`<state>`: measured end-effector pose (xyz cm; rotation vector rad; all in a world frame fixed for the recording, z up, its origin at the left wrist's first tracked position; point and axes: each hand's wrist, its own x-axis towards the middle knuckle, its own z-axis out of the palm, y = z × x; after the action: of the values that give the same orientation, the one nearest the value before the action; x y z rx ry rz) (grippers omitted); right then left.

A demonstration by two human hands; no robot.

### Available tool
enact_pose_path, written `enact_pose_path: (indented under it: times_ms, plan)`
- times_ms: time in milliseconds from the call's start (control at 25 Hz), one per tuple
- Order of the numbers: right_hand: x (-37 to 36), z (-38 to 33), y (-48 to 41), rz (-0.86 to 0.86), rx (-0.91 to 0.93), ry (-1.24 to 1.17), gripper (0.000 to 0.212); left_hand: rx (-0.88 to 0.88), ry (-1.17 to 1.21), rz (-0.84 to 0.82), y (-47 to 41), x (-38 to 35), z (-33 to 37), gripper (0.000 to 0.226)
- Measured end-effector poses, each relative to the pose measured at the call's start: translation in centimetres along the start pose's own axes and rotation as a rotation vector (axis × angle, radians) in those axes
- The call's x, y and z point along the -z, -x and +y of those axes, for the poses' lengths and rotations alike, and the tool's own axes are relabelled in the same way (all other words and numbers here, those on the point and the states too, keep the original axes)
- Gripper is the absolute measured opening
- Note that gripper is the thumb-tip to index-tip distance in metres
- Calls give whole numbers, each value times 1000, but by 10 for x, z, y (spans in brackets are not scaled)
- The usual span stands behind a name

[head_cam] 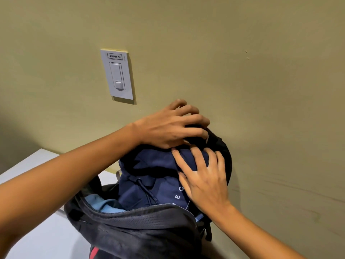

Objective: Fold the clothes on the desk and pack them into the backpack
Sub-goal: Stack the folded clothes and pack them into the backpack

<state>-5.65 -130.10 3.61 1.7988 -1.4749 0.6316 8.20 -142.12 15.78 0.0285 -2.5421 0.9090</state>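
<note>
A black backpack (141,228) stands open on the white desk (31,165), against the wall. A navy garment (155,165) with a drawstring and white letters bulges out of its top opening. A light blue garment (104,204) lies deeper inside at the left. My left hand (168,126) grips the backpack's top edge, fingers curled over the black fabric. My right hand (203,176) presses flat on the navy garment with spread fingers.
A white wall switch (117,74) sits on the olive wall above and left of the backpack. The wall stands directly behind the bag. A red patch (94,253) shows on the backpack's lower front.
</note>
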Motion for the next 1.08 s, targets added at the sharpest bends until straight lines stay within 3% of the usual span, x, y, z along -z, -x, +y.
enact_pose_path:
  times_ms: [160, 360, 640, 840, 960, 1080]
  plan:
    - [0, 0, 8, -26, 45, 13, 63, 14, 20, -98, 8, 3, 2, 33]
    - [0, 1, 13, -47, 65, 13, 70, 20, -55, -112, 11, 5, 5, 18]
    - [-3, -4, 17, -39, 80, 35, 69, 74, -263, 181, 4, -4, 10, 9]
    - [-8, -18, 15, 67, 99, 17, 53, 307, 75, 268, -13, -5, 25, 15]
    - [-12, -11, -9, 69, 68, 18, 42, 379, 253, 183, -15, -2, 30, 12]
    - [-11, 5, -29, -59, -11, -18, 36, 407, 278, 50, -7, 8, 30, 13]
